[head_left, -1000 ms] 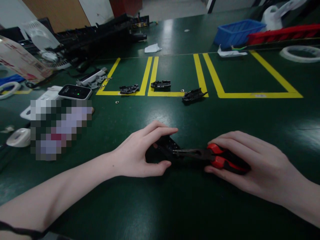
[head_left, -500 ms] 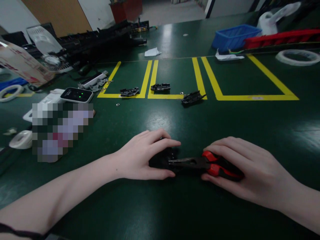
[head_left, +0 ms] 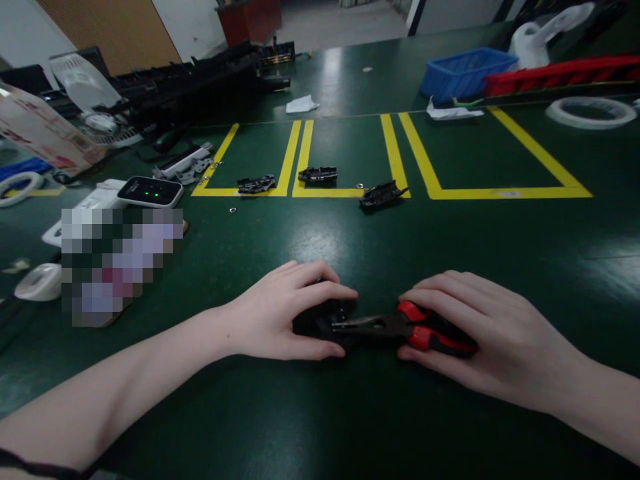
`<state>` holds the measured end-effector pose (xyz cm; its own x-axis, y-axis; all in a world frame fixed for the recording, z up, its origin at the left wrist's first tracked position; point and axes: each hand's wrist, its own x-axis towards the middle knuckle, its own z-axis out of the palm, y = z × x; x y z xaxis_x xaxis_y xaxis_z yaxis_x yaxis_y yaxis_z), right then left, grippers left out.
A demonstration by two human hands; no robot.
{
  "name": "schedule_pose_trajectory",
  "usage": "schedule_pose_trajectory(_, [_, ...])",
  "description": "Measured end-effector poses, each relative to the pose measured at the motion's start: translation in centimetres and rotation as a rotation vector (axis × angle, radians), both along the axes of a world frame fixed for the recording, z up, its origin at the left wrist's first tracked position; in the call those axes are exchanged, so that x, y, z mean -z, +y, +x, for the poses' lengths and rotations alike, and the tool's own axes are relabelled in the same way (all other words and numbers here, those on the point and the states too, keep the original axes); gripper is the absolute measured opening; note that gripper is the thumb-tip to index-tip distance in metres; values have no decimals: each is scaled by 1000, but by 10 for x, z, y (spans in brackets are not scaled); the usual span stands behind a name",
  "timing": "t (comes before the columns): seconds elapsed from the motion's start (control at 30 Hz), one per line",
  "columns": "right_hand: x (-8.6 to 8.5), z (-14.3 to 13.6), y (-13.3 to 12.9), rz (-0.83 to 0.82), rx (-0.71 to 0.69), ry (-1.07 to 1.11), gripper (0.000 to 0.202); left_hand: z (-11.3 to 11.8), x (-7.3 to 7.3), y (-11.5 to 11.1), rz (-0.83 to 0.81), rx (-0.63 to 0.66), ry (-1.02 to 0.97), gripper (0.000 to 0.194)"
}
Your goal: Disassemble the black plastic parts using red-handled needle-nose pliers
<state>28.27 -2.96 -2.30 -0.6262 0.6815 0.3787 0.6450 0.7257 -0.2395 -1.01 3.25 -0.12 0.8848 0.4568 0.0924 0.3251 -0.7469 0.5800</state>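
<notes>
My left hand (head_left: 285, 310) is wrapped round a black plastic part (head_left: 317, 320) on the dark green table, thumb on the near side and fingers on the far side. Much of that part is hidden under the palm. In my right hand (head_left: 500, 327) are needle-nose pliers (head_left: 387, 327) with red and black handles. Their thin jaws point left and reach the black part between my left thumb and forefinger. Whether the tips grip anything is too dark to make out.
Beyond my hands, three small black parts, one of them (head_left: 383, 195) rightmost, lie by yellow tape outlines (head_left: 510, 194). A white device with green lights (head_left: 151, 191) is at left. A blue bin (head_left: 465, 73), red rack (head_left: 560, 77) and tape roll (head_left: 590, 112) sit back right.
The whole view has shifted slightly, so everything appears a little further left. Both hands keep their hold, and the pliers stay at the black part.
</notes>
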Motion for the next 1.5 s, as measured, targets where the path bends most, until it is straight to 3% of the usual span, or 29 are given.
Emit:
schedule_pose_trajectory(0.33, [-9, -4, -4, -3, -25, -14, 34, 0, 0, 1, -3, 47, 12, 56])
schedule_pose_trajectory(0.67, [-1, 2, 2, -15, -77, -9, 38, -2, -4, 3, -55, 160, 28, 56])
schedule_pose_trajectory(1.13, [0, 0, -2, 57, -108, -63, 35, 2, -6, 1, -66, 193, 49, 56])
schedule_pose_trajectory(1.5, [-8, 2, 2, 77, 18, -34, 33, -4, 1, -1, 4, -43, -193, 40])
